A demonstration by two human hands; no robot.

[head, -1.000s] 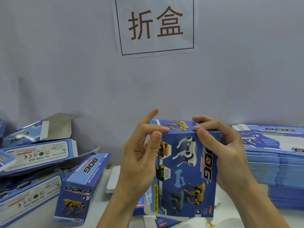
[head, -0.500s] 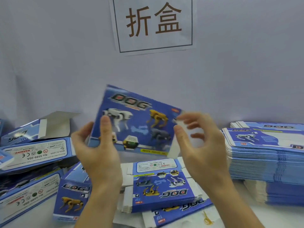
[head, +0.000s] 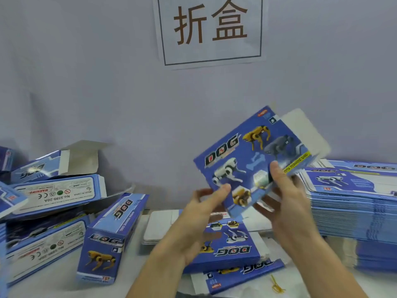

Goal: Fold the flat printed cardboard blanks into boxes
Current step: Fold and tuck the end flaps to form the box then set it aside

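you're at a packing workbench.
a tall stack of flat blanks [head: 352, 211], folded boxes [head: 53, 211] piled left, a paper sign [head: 209, 31] on the wall.

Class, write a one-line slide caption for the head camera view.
Both hands, left and right, hold a tilted blue dog-print box above flat blanks.

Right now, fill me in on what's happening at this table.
A person is folding printed toy boxes. Both hands, left and right, hold a blue box tilted in the air, with a white flap open at its far end. Flat blanks are stacked on the right; folded boxes are piled on the left.
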